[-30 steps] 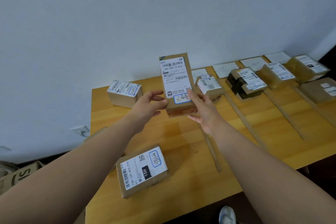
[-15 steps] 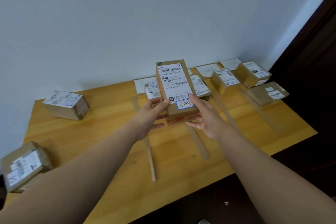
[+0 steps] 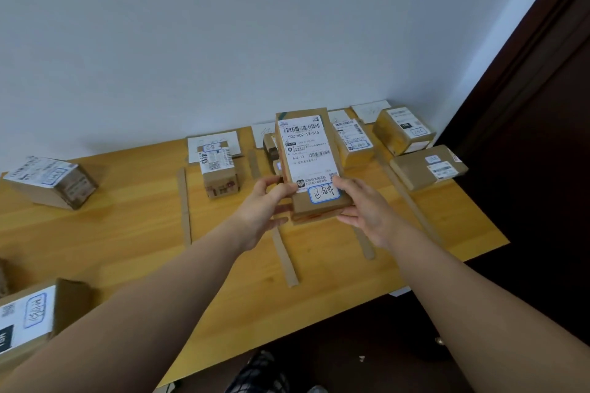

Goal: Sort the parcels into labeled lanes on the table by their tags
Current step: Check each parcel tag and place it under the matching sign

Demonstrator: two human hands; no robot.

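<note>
Both hands grip tall brown parcel (image 3: 311, 166) at its lower end, held above table centre — label reads 502-602-12-815, blue-framed handwritten tag at bottom. Left hand (image 3: 265, 210) fingers curled on left edge; right hand (image 3: 367, 210) thumb on face, fingers underneath. Wooden table (image 3: 134, 233) open at 6 to 8 o'clock of parcel. Cardboard lane strips (image 3: 184, 204) run front to back. Small box (image 3: 218, 169) at 9 o'clock, boxes (image 3: 404, 134) crowd 1 to 3 o'clock near right table edge.
</note>
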